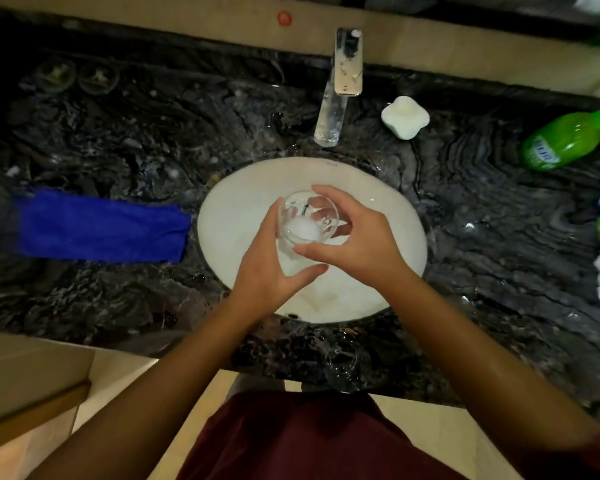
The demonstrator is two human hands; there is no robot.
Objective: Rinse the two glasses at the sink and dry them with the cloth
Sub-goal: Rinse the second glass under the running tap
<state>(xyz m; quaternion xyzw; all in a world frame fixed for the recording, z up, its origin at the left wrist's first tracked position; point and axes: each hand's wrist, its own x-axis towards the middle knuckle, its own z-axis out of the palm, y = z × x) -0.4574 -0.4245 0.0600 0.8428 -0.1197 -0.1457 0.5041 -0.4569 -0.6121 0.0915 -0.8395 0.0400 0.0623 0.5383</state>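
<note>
Both hands held one clear glass (pixel 307 218) over the white oval sink (pixel 229 216), above the middle of the basin. The left hand (pixel 269 268) cupped it from the near-left side, fingers curled behind its wall and thumb stretched under its base; the right hand (pixel 357 237) closed on it from the right, forefinger arched over the rim and thumb pressed to the near wall. The glass tilted with its mouth toward the far side. A second glass (pixel 343 370) stood on the dark marble counter (pixel 482 209) at its near edge, just in front of the sink. The blue cloth (pixel 101 225) lay flat on the counter just left of the sink, touching neither hand. The chrome tap (pixel 340 88) rose at the far edge behind the basin, a white soap dish (pixel 405 116) just right of it. A green bottle (pixel 565 138) lay toward the far right corner.
</note>
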